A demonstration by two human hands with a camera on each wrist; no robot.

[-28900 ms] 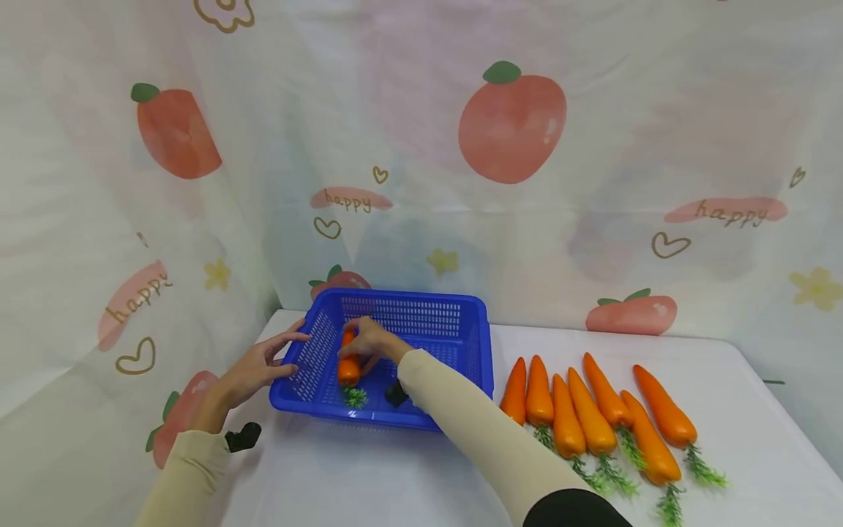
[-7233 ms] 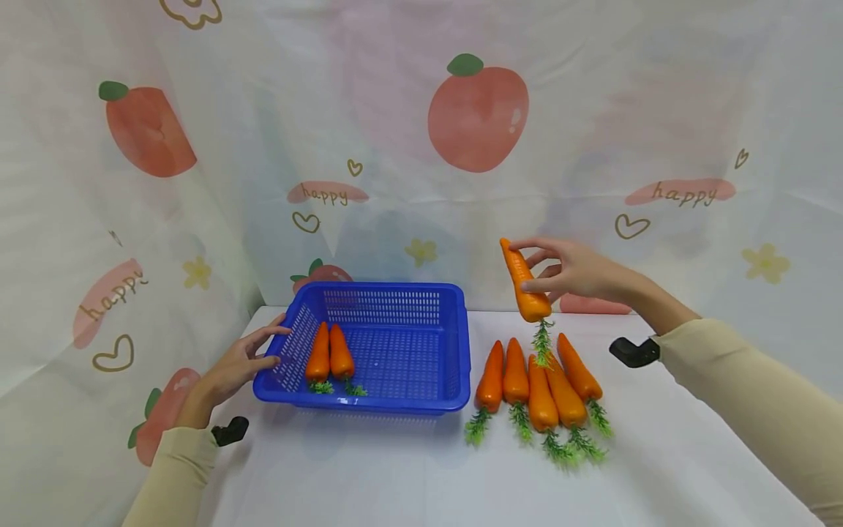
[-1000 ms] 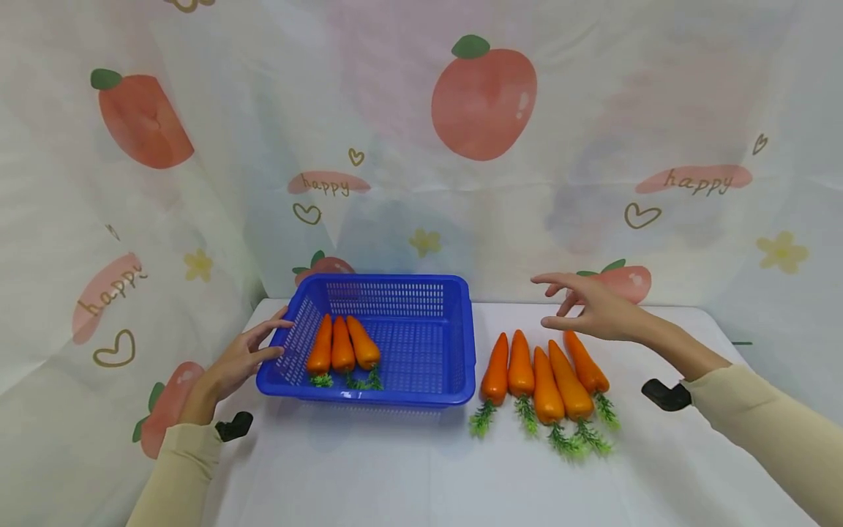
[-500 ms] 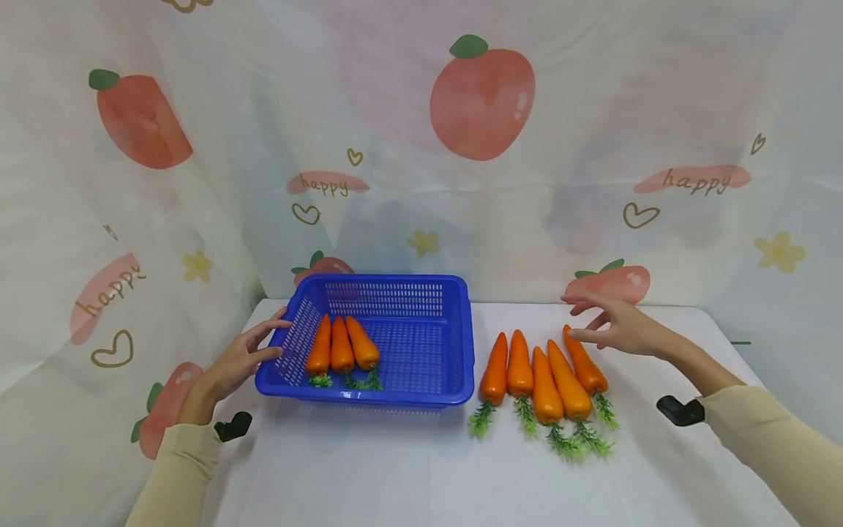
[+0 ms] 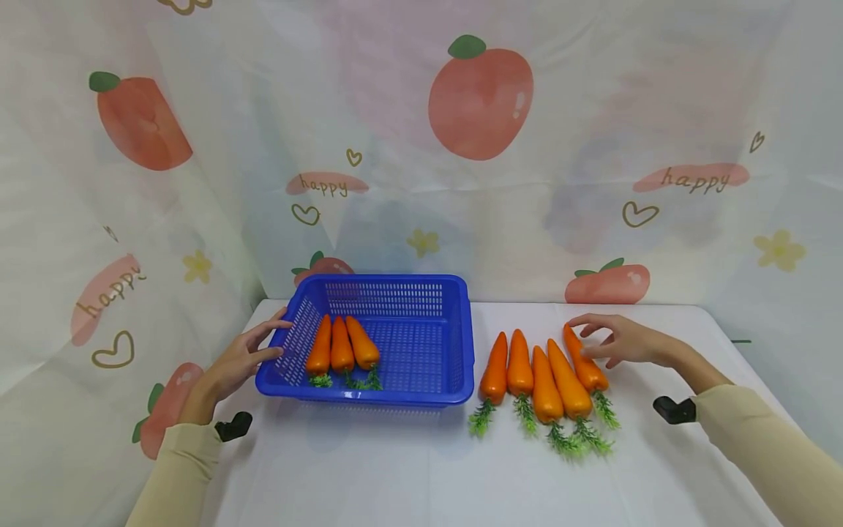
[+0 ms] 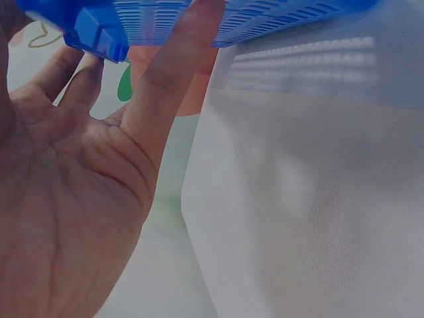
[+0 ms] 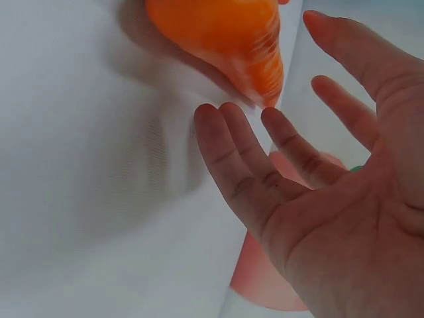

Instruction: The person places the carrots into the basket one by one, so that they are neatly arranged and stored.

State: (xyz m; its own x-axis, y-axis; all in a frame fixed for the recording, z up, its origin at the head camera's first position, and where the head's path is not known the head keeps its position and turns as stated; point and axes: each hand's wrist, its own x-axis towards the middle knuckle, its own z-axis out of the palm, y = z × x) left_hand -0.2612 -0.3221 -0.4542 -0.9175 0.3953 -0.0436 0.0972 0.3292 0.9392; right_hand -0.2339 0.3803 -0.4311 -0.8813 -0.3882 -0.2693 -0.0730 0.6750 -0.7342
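Note:
In the head view my left hand (image 5: 237, 364) rests its fingertips and thumb on the left side of a blue plastic basket (image 5: 395, 397). In the left wrist view the thumb (image 6: 169, 79) reaches up to the basket wall, its fingers straight. Three carrots with green tops, one of them an orange carrot (image 5: 362, 344), lie side by side in the basket's left half. My right hand (image 5: 628, 340) is spread beside the rightmost carrot (image 5: 587, 369) on the table, fingertips at its narrow end. The right wrist view shows nothing between the fingers and thumb.
Several more carrots, such as a deep orange carrot (image 5: 495, 369) and a lighter carrot (image 5: 569, 384), lie in a row right of the basket, leafy tops toward me. White cloth covers the table (image 5: 428, 468). A patterned curtain (image 5: 395, 132) hangs behind and at the left.
Over the last second my right hand has come down and rightward to the rightmost carrot. Compared with earlier, a third carrot lies in the basket. My left hand stays at the basket.

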